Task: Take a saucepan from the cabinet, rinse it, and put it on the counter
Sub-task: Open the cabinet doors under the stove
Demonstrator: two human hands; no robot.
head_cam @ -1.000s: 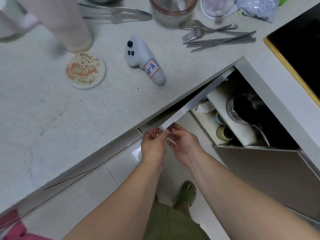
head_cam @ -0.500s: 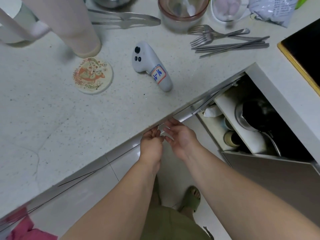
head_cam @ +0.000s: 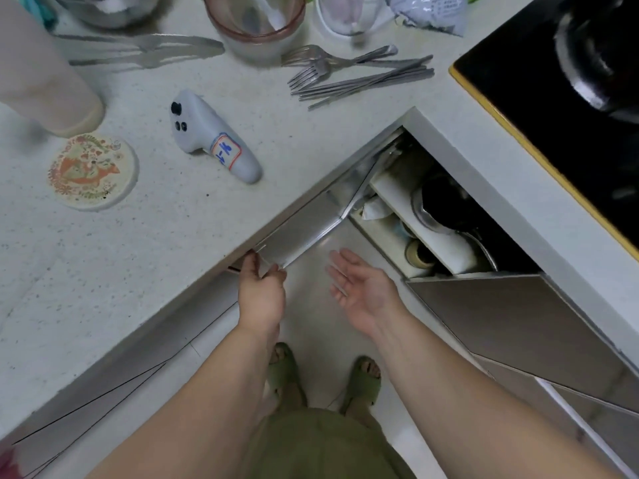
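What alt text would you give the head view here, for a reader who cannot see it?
Seen from above, a person's left hand grips the edge of a folding cabinet door under a speckled counter, while the right hand hovers open, palm up. The open cabinet shows a dark saucepan on a shelf; forks and a patterned coaster lie on the counter.

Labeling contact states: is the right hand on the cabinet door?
Apart. The head view shows the right hand open, palm up, with floor visible between its fingertips and the cabinet door. Only the left hand grips the door's edge.
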